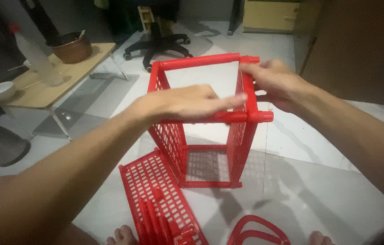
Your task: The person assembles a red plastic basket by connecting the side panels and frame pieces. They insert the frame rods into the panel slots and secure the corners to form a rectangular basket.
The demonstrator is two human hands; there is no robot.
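A low wooden folding table [46,93] stands well off to the left of the grip. On it sit a dark copper-coloured pot [70,49] with a utensil handle sticking out, a translucent spray bottle [35,56] with a red cap, and a small white bowl [0,90] at the near end. Beyond the grip, farther across the pale tiled floor [319,181], a black office chair base [158,45] rests on its castors. A yellowish cabinet [271,16] stands far back to the right.

Red lattice plastic crate frame [210,136] (open top) upright on floor.
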